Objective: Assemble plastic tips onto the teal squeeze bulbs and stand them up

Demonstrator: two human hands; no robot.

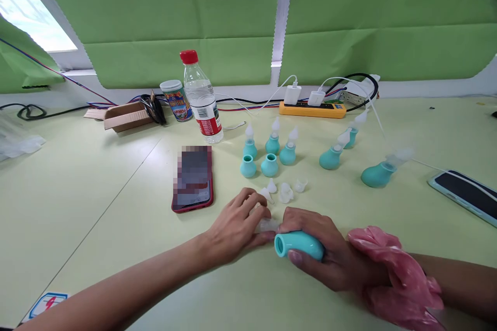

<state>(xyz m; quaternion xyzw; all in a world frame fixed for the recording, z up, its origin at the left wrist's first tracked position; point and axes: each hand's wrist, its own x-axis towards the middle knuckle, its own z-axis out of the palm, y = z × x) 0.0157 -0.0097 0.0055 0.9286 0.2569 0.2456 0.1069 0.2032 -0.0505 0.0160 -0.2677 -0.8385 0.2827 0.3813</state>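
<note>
My right hand (338,257) is wrapped round a teal squeeze bulb (298,244), which looks like a nasal aspirator bulb. The bulb lies on its side, its open neck facing left. My left hand (237,225) has its fingers curled over a clear plastic piece (267,225) just left of the bulb; the fingers partly hide it. Beyond the hands lie several loose translucent tips (286,193). Two teal bulbs without tips (269,165) stand upright behind these. Several bulbs with clear tips fitted (288,153) are farther back, some upright, others tilted to the right (378,174).
A red-cased phone (193,180) lies left of the bulbs, with a water bottle (202,101) and a can (177,101) behind it. At the back are a yellow power strip (310,110) and an open cardboard box (130,116). Another phone (466,194) charges at right. Pink plastic (399,274) wraps my right wrist.
</note>
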